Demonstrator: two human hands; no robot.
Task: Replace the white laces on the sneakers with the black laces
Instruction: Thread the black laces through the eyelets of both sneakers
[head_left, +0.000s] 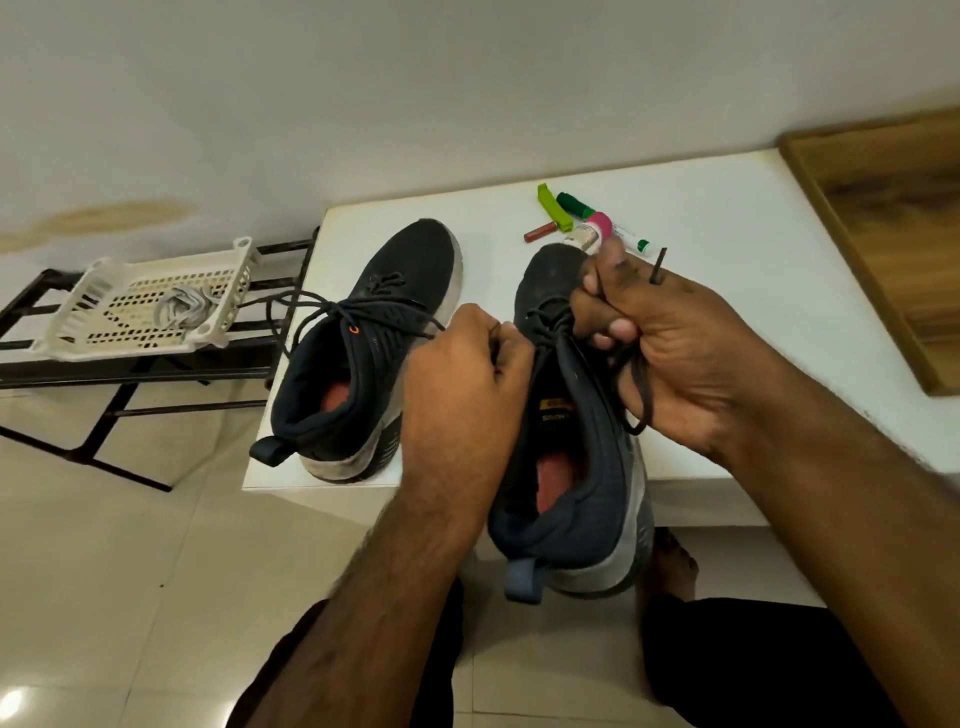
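a: where are the sneakers?

b: the left sneaker stands on the white counter near its left edge, toe toward the wall, already threaded with a black lace whose loose loops spill over the counter's left edge. the right sneaker hangs half off the front edge, heel out over the floor, toe toward the far side.

a: and the hands?

b: the left hand is curled, fingers pinching a strand of the second black lace at the right sneaker's tongue. the right hand is also closed, gripping that same lace above the eyelets; one lace tip pokes up past the knuckles and a loop dangles under the palm.

a: the white laces?

b: a pale bundle of white laces lies in the perforated white plastic basket, which sits on a black metal rack left of the counter, well apart from the sneakers.

a: anything else on the counter?

b: near the far edge, just beyond the right sneaker's toe, a cluster of small things: a lime-green clip, a green marker, a small brown tube, and a pink-capped tube. a wooden panel lies off the right edge.
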